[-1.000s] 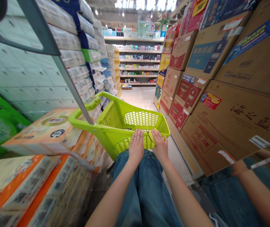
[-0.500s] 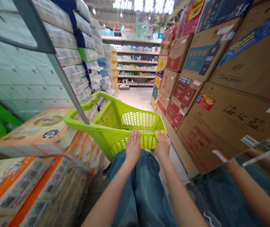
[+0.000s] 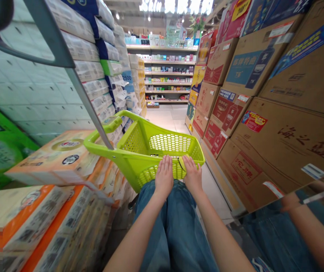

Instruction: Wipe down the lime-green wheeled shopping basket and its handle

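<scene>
"Right hand (image 3: pixel 193 175): what did it grip?"
"A yellow pad (image 3: pixel 182 163), mostly hidden beneath curled fingers, at the green basket (image 3: pixel 139 160)'s near rim."
"And the left hand (image 3: pixel 164 177)?"
"It lay open on that rim, arm (image 3: pixel 141 227) stretched forward. Cartons (image 3: pixel 224 109) stood right of the tiled floor (image 3: pixel 175 117)."

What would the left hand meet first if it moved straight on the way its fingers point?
Probably the perforated far wall of the green basket, across from the left hand; depth is unclear, so it might pass above that wall.
</scene>
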{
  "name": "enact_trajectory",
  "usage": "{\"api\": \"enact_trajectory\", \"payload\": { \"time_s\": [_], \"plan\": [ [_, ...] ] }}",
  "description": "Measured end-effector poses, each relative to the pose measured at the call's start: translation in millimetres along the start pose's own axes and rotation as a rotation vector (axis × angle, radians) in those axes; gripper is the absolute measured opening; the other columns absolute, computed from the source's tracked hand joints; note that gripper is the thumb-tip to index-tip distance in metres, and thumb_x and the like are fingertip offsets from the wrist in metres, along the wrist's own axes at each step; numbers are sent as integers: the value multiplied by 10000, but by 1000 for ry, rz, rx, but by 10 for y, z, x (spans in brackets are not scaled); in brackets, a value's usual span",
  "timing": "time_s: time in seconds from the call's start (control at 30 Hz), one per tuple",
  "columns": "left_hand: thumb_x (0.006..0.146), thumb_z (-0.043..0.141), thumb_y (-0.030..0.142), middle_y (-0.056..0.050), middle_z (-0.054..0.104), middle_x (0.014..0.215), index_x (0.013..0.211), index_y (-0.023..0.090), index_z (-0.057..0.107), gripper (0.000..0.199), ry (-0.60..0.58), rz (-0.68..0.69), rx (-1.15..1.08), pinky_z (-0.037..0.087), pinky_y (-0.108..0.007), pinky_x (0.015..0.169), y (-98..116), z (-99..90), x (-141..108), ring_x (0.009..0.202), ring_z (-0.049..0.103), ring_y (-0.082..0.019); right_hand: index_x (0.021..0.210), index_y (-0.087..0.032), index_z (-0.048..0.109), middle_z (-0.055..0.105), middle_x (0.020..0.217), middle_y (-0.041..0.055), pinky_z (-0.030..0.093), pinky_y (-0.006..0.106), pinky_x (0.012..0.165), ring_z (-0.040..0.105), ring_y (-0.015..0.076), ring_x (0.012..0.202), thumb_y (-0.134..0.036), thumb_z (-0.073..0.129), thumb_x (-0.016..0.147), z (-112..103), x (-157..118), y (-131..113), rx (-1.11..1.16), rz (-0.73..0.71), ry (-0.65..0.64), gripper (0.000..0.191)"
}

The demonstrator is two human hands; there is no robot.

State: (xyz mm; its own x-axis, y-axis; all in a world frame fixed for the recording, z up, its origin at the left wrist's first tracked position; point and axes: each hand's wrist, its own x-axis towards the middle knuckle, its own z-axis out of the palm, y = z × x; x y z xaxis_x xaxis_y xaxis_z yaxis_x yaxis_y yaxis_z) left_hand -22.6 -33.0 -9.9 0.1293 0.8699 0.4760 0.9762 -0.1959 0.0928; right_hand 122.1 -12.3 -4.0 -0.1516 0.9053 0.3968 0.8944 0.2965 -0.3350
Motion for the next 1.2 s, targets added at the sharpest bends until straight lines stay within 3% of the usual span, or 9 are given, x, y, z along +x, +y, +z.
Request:
{"api": "enact_trajectory", "payload": {
  "time_s": [0.2,0.3,0.4,0.5,0.67,0.8,0.97,1.2],
  "plan": [
    [801,467,94,-180,299,1614,1547,33,228,786,0,0,21,237,-439,1238,14,19,5,1522,210,-272,1500,-258,408,449,1552,38,303,441,1161,355,195,1458,13,400,696,-98,-46,604,19,155,54,848],
    [806,467,95,-170,312,1611,1562,63,196,804,12,0,15,242,-444,1234,20,24,6,1520,217,-269,1502,-239,416,496,1517,45,343,377,1142,383,194,1441,18,404,681,-97,-51,741,20,171,92,860],
    [813,458,88,-168,328,1605,1570,77,173,809,26,0,2,252,-446,1229,26,21,5,1517,225,-268,1495,-193,430,497,1514,73,348,376,1132,377,217,1445,21,392,712,-64,-45,657,-22,209,122,812],
    [815,457,89,-175,332,1602,1569,70,173,806,32,-4,-4,257,-449,1228,27,18,1,1517,227,-271,1493,-165,430,471,1530,103,324,401,1135,363,248,1453,4,395,757,-13,-38,379,-60,224,139,756],
    [817,453,86,-174,333,1601,1558,64,214,779,28,-8,9,258,-454,1230,2,14,-11,1521,213,-267,1494,-173,426,431,1562,63,277,421,1160,313,255,1477,6,397,755,80,-20,-220,-35,80,50,761],
    [870,401,96,-176,360,1586,1521,40,310,660,17,1,32,267,-434,1230,-19,4,-13,1510,244,-265,1494,-196,428,423,1568,58,289,422,1155,294,248,1486,-31,397,812,110,-11,-468,-9,27,16,702],
    [830,439,89,-166,351,1594,1534,65,286,721,20,-7,17,261,-441,1228,-8,-10,-13,1511,241,-267,1518,-236,379,403,1580,36,275,430,1171,287,197,1492,2,386,781,67,-41,-335,-34,-15,-13,774],
    [811,455,99,-169,338,1599,1529,34,282,741,-21,-6,9,241,-428,1236,13,-45,0,1511,243,-272,1504,-229,401,436,1561,34,290,389,1164,341,192,1466,19,423,728,-15,-93,166,-13,31,48,815]
  ]
}}
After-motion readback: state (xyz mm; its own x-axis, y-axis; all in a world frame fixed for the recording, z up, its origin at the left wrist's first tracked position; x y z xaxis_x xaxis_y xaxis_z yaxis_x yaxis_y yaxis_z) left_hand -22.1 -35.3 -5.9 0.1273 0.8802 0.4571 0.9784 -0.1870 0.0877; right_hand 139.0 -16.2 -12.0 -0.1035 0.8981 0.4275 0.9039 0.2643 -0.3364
